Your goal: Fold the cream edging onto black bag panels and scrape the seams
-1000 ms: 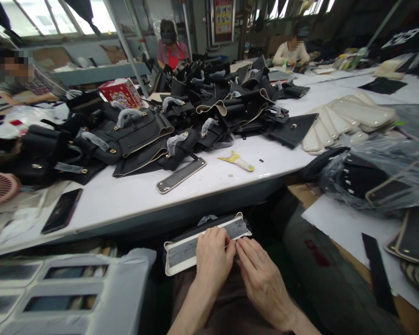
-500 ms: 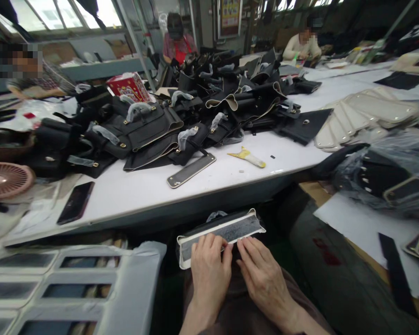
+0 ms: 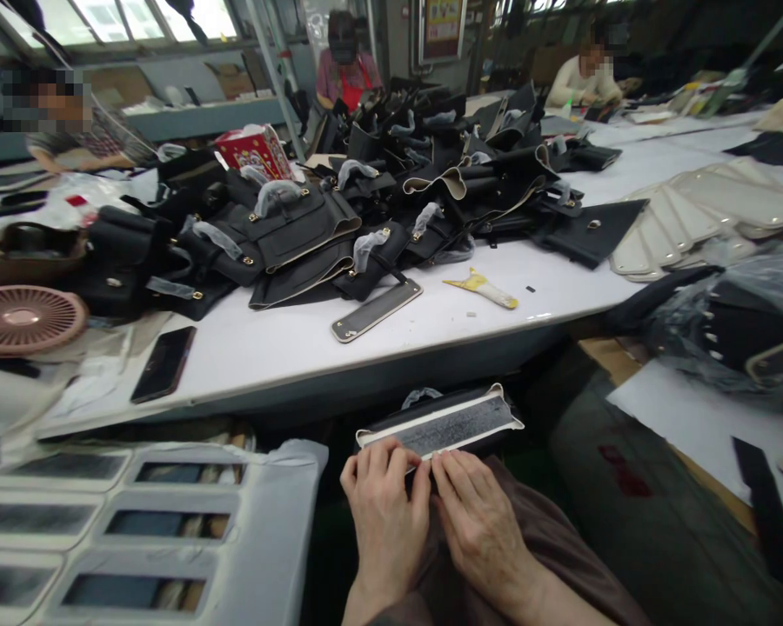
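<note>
On my lap lies a long bag base panel [image 3: 450, 424], dark grey in the middle with a cream rim and black leather under it. My left hand [image 3: 386, 513] rests on its near edge at the left, fingers curled and pressing down. Beside it, my right hand [image 3: 476, 522] presses the same edge with its fingertips. The two hands touch each other at the panel's near rim. A similar flat base panel [image 3: 377, 309] lies on the white table [image 3: 267, 356] ahead.
A heap of black bag parts [image 3: 339, 209] covers the table's middle. A yellow scraper [image 3: 483, 289], a phone [image 3: 163, 363] and a pink fan [image 3: 23, 317] lie nearer. Cream panels [image 3: 705, 213] are stacked at right, white framed pieces [image 3: 137, 522] at lower left. Other people work at the far side.
The view has shifted so the table scene sits further right. My hands slid toward the panel's near edge and the panel tilted flatter on my lap.
</note>
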{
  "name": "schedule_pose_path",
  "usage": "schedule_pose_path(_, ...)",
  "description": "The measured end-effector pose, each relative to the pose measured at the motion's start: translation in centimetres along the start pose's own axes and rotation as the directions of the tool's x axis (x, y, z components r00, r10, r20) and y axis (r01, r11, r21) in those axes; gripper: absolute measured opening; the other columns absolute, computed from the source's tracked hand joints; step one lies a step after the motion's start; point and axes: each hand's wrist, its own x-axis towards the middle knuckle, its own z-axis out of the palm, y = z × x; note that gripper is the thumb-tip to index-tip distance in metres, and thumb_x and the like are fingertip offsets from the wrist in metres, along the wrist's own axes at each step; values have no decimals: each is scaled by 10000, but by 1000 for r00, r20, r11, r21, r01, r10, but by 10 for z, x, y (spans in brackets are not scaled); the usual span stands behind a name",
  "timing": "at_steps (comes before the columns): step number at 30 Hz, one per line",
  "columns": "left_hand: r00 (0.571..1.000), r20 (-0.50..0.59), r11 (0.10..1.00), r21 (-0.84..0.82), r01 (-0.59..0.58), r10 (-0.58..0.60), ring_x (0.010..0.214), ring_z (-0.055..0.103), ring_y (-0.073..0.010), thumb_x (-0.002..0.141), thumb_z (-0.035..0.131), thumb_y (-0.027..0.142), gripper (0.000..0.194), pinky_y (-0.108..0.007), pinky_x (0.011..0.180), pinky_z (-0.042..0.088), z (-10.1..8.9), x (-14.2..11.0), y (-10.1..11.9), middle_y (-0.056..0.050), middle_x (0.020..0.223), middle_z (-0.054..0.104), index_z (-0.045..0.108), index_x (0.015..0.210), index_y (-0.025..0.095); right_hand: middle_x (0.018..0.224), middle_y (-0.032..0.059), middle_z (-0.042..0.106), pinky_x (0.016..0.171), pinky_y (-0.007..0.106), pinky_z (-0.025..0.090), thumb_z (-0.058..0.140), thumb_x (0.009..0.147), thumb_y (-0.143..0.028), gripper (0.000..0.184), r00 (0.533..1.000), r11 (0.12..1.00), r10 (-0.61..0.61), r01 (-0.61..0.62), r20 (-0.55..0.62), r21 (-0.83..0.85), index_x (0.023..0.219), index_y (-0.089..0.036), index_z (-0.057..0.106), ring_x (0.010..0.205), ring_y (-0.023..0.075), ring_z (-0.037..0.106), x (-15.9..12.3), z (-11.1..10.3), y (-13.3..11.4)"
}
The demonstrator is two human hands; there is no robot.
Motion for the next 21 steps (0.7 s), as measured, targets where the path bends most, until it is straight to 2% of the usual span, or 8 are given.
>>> schedule_pose_path(3,995,-96,999,-7,-32,31,1125,522,-265,844,632,248,17,-516,1052,253,4,-8,-14,-51,1128,616,636,831,236,1214,216,564,981,499,482,457,878,-49,382,1000,1000,-15,15,12,21,1235,36,565,1194,329,459,1,4,-7)
schedule_pose_path(5,988,-150,999,-31,-40,35,1245,458,-288,844,634,262,58,-558,1114,181,10,-14,-24,-68,1269,562,619,893,235,1218,212,562,984,498,478,450,880,-52,387,1000,999,-27,27,16,27,1241,28,562,1200,327,455,1,5,-11)
schedule_pose_path(7,979,-201,994,-108,5,-27,1336,377,-301,843,641,279,158,-573,1140,159,16,-21,-32,-81,1393,474,593,987,234,1226,211,558,993,494,471,447,877,-49,401,999,999,-41,40,18,30,1256,25,553,1209,324,450,2,7,-15)
schedule_pose_path(9,962,-227,961,-263,88,-151,1374,336,-290,844,648,293,309,-542,1143,226,21,-26,-37,-91,1464,393,543,1129,238,1236,209,554,1000,490,465,453,872,-47,414,999,998,-51,50,20,32,1271,20,544,1218,322,446,3,9,-18)
schedule_pose_path(13,907,-131,758,-603,248,-401,1356,384,-248,851,653,325,571,-428,1124,339,30,-32,-39,-85,1481,380,397,1359,271,1248,206,553,1005,488,461,453,867,-49,423,997,996,-75,74,26,52,1276,14,543,1224,318,446,7,13,-26)
schedule_pose_path(17,857,-42,574,-759,307,-514,1300,464,-236,854,653,337,639,-372,1094,393,37,-34,-39,-69,1445,441,352,1417,300,1243,209,557,1002,488,463,434,854,-46,440,995,993,-89,86,35,74,1275,22,543,1221,317,449,11,14,-31)
schedule_pose_path(19,849,-40,543,-784,300,-527,1291,475,-239,857,648,334,630,-364,1082,409,40,-34,-40,-73,1446,441,360,1416,295,1231,207,567,998,481,465,423,850,-47,442,995,994,-89,87,33,72,1268,22,549,1212,313,458,13,14,-32)
schedule_pose_path(21,850,-63,570,-767,293,-522,1290,475,-251,863,637,336,604,-389,1100,387,42,-34,-42,-81,1439,448,380,1407,281,1220,204,579,991,472,468,412,845,-52,441,996,994,-90,89,28,64,1254,22,561,1201,312,470,16,12,-31)
